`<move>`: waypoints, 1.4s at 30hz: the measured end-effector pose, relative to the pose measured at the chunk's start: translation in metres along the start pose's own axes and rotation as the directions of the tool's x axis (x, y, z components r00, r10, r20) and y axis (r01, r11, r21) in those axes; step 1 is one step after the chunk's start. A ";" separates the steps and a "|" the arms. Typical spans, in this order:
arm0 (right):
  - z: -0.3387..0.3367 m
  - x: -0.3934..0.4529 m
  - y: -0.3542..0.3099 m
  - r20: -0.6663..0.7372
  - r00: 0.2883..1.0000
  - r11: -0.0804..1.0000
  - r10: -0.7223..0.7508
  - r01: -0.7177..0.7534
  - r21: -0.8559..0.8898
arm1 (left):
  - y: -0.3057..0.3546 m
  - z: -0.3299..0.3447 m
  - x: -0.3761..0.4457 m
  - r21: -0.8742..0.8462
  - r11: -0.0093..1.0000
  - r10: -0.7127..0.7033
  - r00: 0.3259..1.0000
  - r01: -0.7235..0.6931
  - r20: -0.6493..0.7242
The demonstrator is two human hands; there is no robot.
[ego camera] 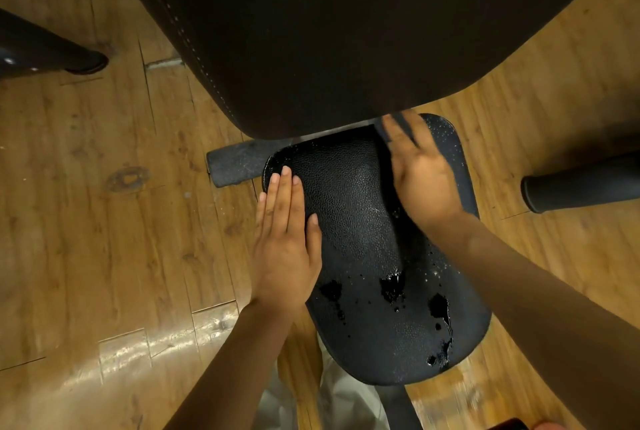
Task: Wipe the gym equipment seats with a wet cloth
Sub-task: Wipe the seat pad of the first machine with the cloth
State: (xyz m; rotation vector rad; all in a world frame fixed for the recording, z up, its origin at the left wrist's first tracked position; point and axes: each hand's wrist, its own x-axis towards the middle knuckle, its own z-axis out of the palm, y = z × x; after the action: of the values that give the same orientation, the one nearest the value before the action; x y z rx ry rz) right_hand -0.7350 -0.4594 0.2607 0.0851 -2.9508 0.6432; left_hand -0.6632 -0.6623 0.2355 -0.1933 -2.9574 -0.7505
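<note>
A small black textured seat pad [356,208] fills the middle of the view, with water drops and dark wet patches on its near half. My left hand [287,239] lies flat on the pad's left edge, fingers together and straight, holding nothing. My right hand [420,170] presses a dark cloth [398,124] onto the pad's far right part; the hand is blurred and the cloth mostly hidden under it. Above the pad looms the large dark backrest [346,24] with white stitching along its left seam.
The floor [104,221] is wooden planks. A black foam roller [235,166] sticks out left under the backrest. Another black padded bar [581,183] lies at right. A dark machine leg [52,52] stands at upper left. My light trousers [332,402] show below the pad.
</note>
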 end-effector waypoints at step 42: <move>-0.010 -0.062 0.032 0.001 0.997 0.997 -0.079 0.079 0.006 | 0.040 0.017 0.015 0.103 0.994 0.023 1.000 -0.021 -0.014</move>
State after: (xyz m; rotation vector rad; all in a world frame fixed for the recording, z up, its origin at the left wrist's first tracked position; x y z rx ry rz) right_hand -0.6752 -0.4238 0.2488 0.2016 -2.9300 0.6410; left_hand -0.6736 -0.6174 0.2415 -0.2116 -2.9651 -0.5921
